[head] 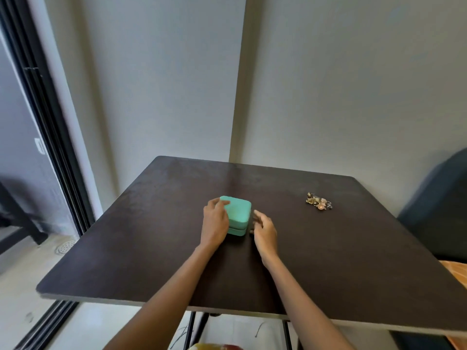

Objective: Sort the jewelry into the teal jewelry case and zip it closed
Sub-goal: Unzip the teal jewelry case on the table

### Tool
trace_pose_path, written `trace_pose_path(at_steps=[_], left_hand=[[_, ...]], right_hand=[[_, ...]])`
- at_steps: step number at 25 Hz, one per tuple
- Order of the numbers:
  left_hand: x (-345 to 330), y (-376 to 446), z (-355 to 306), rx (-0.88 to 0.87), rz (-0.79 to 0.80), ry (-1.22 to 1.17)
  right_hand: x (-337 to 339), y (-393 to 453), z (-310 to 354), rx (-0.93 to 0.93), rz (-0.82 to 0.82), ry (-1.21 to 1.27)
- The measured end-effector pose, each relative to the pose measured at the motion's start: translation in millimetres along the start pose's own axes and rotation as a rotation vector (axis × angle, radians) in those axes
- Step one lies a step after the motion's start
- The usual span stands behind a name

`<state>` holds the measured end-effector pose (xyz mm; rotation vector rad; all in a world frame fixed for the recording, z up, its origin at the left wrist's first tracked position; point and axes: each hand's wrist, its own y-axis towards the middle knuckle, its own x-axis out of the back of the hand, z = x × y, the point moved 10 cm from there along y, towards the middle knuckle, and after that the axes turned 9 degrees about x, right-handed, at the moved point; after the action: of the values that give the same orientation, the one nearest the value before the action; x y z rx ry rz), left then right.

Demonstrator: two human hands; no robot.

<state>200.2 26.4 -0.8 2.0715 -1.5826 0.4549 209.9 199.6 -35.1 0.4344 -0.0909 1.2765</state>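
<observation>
Progress: While the small square teal jewelry case [236, 215] sits zipped shut, nothing is sorted yet; opening, filling and zipping all remain.
Jewelry: a tangled gold-toned heap of jewelry [319, 201] lies well apart from the case, toward the table's right.
Left hand [215, 221]: fingers loosely curved, resting on the lid.
Right hand [264, 229]: fingers released, just beside the case's right edge, gripping nothing.
Surface: dark brown wooden table [328, 261].
Room: pale grey walls, dark sliding door frame at left.

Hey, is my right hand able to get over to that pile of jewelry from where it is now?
Probably yes. The right hand is open beside the teal case, and only bare table lies between it and the jewelry pile.
</observation>
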Motion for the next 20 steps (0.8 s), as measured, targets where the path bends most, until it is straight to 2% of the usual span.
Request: trace_pose_path(at_steps=[3, 7, 10, 14, 17, 20], left_hand=[[-10, 7, -9, -0.05, 0.043, 0.099], [-17, 28, -9, -0.077, 0.233, -0.003], [-21, 38, -5, -0.089, 0.393, -0.106], [-21, 33, -2, -0.052, 0.477, -0.282], [-24, 21, -7, -0.122, 0.507, -0.128], [-22, 17, -3, -0.175, 0.487, 0.103]], right_hand=[[8, 17, 2, 0.004, 0.043, -0.042], [-13, 36, 0, 0.034, 0.281, -0.065], [-9, 44, -3, 0.081, 0.341, -0.031], [-4, 52, -9, 0.066, 0.413, -0.063], [-8, 49, -8, 0.058, 0.454, -0.128], [4, 42, -2, 0.096, 0.271, -0.124]])
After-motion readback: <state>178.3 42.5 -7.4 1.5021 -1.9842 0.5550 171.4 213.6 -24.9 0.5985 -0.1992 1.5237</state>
